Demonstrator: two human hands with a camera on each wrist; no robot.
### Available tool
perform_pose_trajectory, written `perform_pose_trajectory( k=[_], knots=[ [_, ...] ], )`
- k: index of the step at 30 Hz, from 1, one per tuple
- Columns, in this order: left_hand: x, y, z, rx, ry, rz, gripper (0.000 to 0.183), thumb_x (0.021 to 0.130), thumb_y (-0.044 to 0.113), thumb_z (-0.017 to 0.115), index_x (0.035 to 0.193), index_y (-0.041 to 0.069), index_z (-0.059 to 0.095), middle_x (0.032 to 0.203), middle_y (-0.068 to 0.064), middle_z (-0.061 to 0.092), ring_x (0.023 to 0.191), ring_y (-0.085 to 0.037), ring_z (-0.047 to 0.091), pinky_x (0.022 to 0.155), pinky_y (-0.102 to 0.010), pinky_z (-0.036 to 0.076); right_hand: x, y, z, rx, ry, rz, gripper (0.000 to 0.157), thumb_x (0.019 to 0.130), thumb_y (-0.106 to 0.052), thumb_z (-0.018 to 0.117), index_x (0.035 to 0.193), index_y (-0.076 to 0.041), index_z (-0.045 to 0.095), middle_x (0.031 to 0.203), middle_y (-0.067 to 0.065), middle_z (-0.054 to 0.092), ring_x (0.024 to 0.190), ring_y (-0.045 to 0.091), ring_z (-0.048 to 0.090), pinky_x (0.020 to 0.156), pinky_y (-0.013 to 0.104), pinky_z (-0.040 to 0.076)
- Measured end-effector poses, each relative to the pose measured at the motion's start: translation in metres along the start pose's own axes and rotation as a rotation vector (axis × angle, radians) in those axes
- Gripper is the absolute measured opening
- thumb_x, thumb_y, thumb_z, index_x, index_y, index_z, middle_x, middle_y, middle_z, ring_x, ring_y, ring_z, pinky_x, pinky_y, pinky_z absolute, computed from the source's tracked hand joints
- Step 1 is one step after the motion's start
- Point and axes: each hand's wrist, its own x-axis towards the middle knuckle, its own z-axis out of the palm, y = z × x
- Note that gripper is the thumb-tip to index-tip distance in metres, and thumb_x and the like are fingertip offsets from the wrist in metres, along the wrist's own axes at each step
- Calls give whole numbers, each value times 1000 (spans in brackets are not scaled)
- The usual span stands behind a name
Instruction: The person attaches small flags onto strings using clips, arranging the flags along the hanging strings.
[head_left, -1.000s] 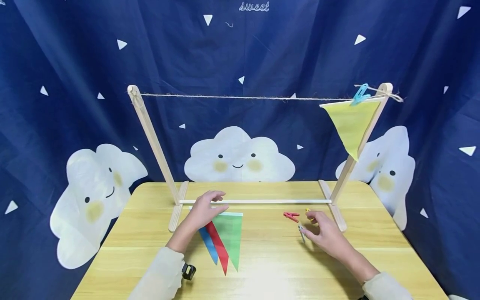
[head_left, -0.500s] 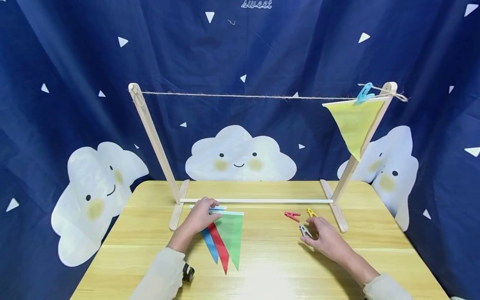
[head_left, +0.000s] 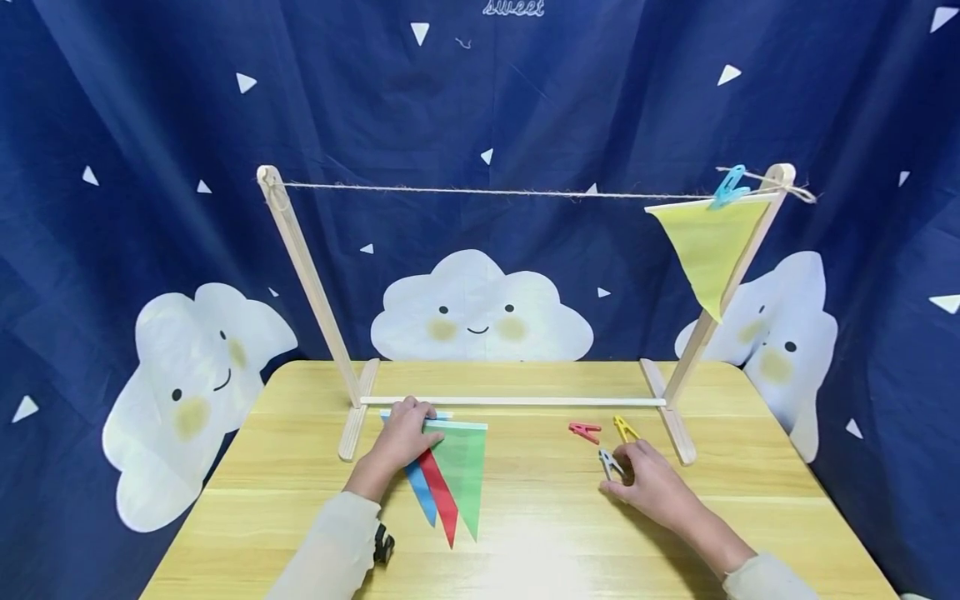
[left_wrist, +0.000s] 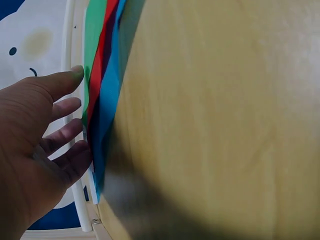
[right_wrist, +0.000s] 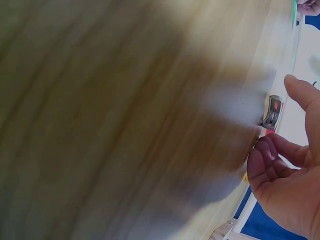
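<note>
On the table's left half, my left hand (head_left: 403,435) rests over the upper edges of three overlapping pennants: blue (head_left: 422,493), red (head_left: 441,497) and green (head_left: 463,467). Its fingertips touch the white top strips in the left wrist view, with the thumb apart from the fingers. My right hand (head_left: 647,481) is beside a grey clothespin (head_left: 609,463); thumb and fingers stand apart on either side of it. The right wrist view shows this clothespin (right_wrist: 272,112) between thumb and fingers, not visibly pinched. Just beyond lie a yellow clothespin (head_left: 624,428) and a red clothespin (head_left: 584,431).
Across the back stands a wooden frame (head_left: 311,283) with a twine line (head_left: 465,192) between its posts and a white bottom rod (head_left: 517,402). A blue clothespin (head_left: 729,187) holds a yellow pennant (head_left: 705,242) at the line's right end. A dark curtain (head_left: 480,92) hangs behind.
My left hand has lowered onto the pennants' upper edges. My right hand has shifted slightly back from the yellow clothespin, staying around the grey one, which now shows more fully.
</note>
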Motion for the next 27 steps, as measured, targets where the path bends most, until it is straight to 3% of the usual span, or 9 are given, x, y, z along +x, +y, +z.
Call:
perform_pose_trajectory(
  k=[17, 27],
  knots=[
    [2, 1, 2, -10, -29, -16, 27, 87, 24, 84, 103, 9, 67, 103, -8, 53, 101, -29, 45, 84, -43, 47, -1, -1, 2, -28, 19, 5, 41, 74, -26, 93, 95, -7, 63, 87, -1, 54, 79, 12, 48, 69, 30, 47],
    [11, 2, -2, -1, -111, -65, 28, 85, 24, 86, 97, 11, 64, 101, -7, 51, 99, -27, 43, 83, -40, 44, 1, -3, -1, -13, -3, 25, 41, 75, -27, 93, 94, -7, 63, 86, -1, 52, 78, 12, 46, 67, 29, 45]
  ],
)
